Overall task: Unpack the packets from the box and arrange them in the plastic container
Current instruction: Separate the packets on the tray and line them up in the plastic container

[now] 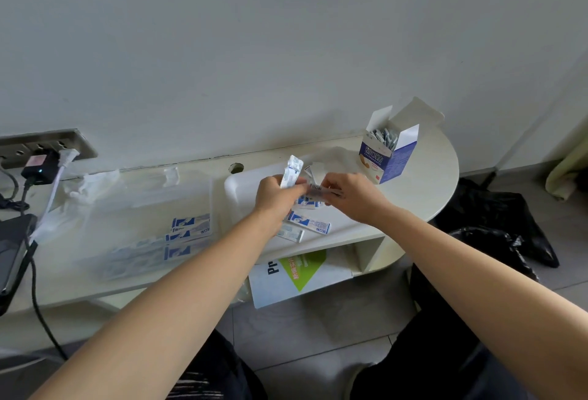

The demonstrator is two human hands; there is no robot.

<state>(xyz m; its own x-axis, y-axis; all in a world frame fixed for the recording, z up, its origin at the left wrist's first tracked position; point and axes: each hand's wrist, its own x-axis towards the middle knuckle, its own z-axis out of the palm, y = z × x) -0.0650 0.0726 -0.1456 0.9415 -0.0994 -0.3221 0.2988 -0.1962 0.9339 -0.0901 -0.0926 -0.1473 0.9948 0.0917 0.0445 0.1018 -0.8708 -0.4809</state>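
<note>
While my left hand (275, 194) grips a small sheaf of packets (292, 170) upright, fingers curled round its lower end, my right hand (348, 194) pinches another strip (318, 189) just beside it. The two hands nearly touch above the middle of the counter (423, 183).

I judge this to be the sorting step, separating and squaring up the packets in hand before they go across. The box (386, 154) stands open at about two o'clock from my hands, flaps up, with more packets showing inside, so the unpacking looks far from finished. The plastic container (143, 202) is clear and lies at about nine o'clock. A few blue-and-white packets (191, 231) lie flat in its near right corner. Some loose packets (310, 224) lie on the counter under my wrists, at six o'clock, partly on a white tray (237, 191) whose purpose I cannot tell.

Next, as I see it, I should gather the sheaf into one hand and carry it over to nine o'clock. There it should go down flat beside those in the container, printed faces turned the same way. The thin wrappers look light and slippery, so a firm pinch and a low release should keep them from fanning out.
</note>
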